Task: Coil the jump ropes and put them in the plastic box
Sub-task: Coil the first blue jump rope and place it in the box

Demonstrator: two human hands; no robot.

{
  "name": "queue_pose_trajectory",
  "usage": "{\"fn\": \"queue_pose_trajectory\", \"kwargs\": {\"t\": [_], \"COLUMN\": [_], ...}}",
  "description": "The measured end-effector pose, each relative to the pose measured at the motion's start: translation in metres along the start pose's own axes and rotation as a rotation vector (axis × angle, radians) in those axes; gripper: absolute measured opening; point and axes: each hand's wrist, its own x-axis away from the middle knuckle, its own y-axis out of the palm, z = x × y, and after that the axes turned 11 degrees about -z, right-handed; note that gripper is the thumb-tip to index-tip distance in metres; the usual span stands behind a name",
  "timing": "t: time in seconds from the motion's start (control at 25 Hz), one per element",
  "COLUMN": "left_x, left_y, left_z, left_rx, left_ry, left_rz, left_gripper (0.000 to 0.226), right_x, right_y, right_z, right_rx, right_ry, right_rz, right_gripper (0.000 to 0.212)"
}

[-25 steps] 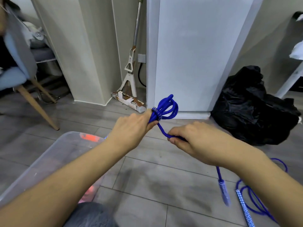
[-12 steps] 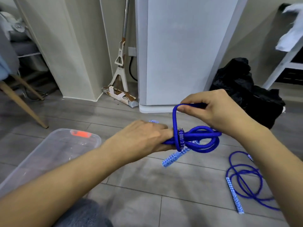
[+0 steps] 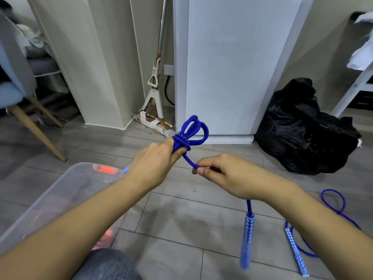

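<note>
Blue rope coil, loops upward

No readable text anywhere; faint print on the mop head, up-left of the gripped rope bundle, too small and blurred to make out.

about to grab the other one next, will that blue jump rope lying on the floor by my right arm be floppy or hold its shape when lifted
Probably floppy: the loose jump rope sprawls in slack curves on the floor. Its patterned handle looks rigid and would likely dangle and swing. The loops may tangle, so gathering them first seems wise.
</note>
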Motion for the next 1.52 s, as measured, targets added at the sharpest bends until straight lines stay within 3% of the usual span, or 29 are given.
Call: {"fn": "queue_pose_trajectory", "kwargs": {"t": [0.16, 0.28, 0.48, 0.56, 0.64, 0.8, 0.92, 1.0, 1.08, 1.2, 1.28, 1.4, 1.52], "left_x": [0.004, 0.008, 0.020, 0.026, 0.031, 0.040, 0.034, 0.022, 0.009, -0.001, -0.002, -0.006, -0.008], "left_y": [-0.001, -0.007, -0.007, -0.009, -0.014, -0.022, -0.012, -0.006, 0.000, 0.007, 0.009, 0.006, 0.008], "left_z": [0.002, 0.004, 0.014, 0.023, 0.031, 0.039, 0.043, 0.042, 0.033, 0.016, 0.013, 0.006, -0.001], "left_rx": [0.024, 0.056, 0.063, 0.086, 0.224, 0.812, 1.236, 1.519, 1.699, 1.570, 1.493, 1.486, 1.430], "left_ry": [0.047, 0.155, 0.418, 0.528, 0.659, 0.717, 0.563, 0.305, 0.073, -0.131, -0.147, -0.134, -0.132], "left_rz": [-0.098, -0.182, -0.434, -0.477, -0.562, -0.682, -0.528, -0.395, -0.287, -0.176, -0.159, -0.120, -0.046], "left_gripper": [0.029, 0.020, 0.016, 0.018, 0.018, 0.014, 0.025, 0.027, 0.026, 0.025, 0.024, 0.024, 0.025], "right_x": [0.015, 0.026, 0.039, 0.035, 0.033, 0.031, 0.016, 0.006, 0.000, 0.004, 0.015, 0.034, 0.047], "right_y": [-0.018, -0.038, -0.055, -0.053, -0.050, -0.045, -0.029, -0.015, -0.004, -0.010, -0.023, -0.036, -0.043], "right_z": [-0.028, -0.039, -0.021, -0.005, 0.007, 0.029, 0.038, 0.035, 0.026, 0.015, 0.007, -0.005, -0.023], "right_rx": [0.274, 0.428, 0.456, 0.379, 0.141, -0.381, -0.688, -0.517, -0.366, -0.279, -0.290, -0.556, -0.731], "right_ry": [0.025, -0.021, -0.111, -0.111, -0.122, -0.144, -0.066, 0.002, 0.046, 0.158, 0.186, 0.121, 0.110], "right_rz": [-0.005, 0.154, 0.393, 0.428, 0.405, 0.331, 0.366, 0.328, 0.186, -0.004, -0.154, -0.244, -0.323], "right_gripper": [0.020, 0.020, 0.020, 0.022, 0.021, 0.022, 0.029, 0.021, 0.023, 0.026, 0.019, 0.010, 0.023]}}
